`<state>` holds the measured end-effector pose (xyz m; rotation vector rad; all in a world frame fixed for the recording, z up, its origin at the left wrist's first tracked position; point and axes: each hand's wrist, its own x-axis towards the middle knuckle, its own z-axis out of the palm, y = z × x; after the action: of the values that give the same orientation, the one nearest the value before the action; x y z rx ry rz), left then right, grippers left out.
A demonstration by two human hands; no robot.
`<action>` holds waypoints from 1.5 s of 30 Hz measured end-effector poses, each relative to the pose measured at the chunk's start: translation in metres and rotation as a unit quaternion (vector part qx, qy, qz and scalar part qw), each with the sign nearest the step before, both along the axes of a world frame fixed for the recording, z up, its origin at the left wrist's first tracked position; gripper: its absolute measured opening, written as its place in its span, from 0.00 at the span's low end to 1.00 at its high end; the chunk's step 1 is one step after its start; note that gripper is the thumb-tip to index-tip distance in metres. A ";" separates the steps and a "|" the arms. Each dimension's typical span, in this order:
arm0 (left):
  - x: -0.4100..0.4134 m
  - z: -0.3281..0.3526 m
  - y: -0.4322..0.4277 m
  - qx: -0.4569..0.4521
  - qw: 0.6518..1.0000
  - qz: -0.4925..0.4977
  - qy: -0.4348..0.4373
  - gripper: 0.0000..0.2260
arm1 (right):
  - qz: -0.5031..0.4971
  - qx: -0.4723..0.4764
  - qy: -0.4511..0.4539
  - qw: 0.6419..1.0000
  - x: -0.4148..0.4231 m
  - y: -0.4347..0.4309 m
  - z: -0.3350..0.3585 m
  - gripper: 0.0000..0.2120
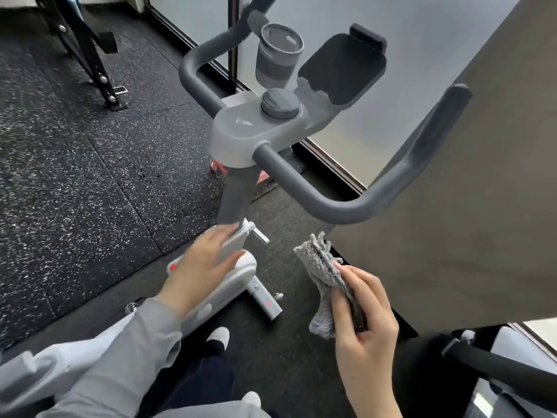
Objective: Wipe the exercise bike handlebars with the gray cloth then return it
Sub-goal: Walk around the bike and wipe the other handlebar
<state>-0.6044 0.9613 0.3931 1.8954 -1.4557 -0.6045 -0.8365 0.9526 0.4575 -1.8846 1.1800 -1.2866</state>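
Note:
The exercise bike's dark grey handlebars (304,188) curve out from a grey console (241,131); the right bar runs toward a beige panel, the left bar (193,70) loops up at the top. My right hand (364,321) holds the fuzzy gray cloth (319,267), folded, a short way below the right bar and not touching it. My left hand (199,270) hovers with spread fingers over the bike's white frame (238,279), below the stem, holding nothing.
A grey cup (278,55) sits in the holder beside a black tablet tray (346,67). A beige panel (467,206) stands close on the right. Black speckled rubber flooring (75,176) spreads left, with a black metal stand (90,55) at top left.

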 end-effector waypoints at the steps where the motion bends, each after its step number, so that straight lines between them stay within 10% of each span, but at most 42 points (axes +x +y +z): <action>1: 0.008 0.016 -0.013 -0.051 0.999 -0.002 -0.015 0.22 | -0.010 -0.015 -0.003 1.000 0.010 -0.007 0.007 0.13; 6: 0.051 0.077 -0.070 -0.231 0.963 -0.034 -0.132 0.21 | -0.094 -0.089 0.003 0.992 0.064 -0.041 0.038 0.11; 20: 0.087 0.077 -0.142 -0.246 0.948 -0.182 -0.088 0.07 | -0.166 -0.029 0.203 0.965 0.189 -0.117 0.036 0.13; 45: -0.010 0.097 -0.137 -0.125 0.932 -0.325 -0.102 0.22 | -0.175 -0.110 0.280 0.938 0.036 -0.091 0.033 0.17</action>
<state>-0.6145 0.8246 0.4902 1.2862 -2.2055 -0.4840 -0.8010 0.8618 0.4900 -2.3797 1.7901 -1.1179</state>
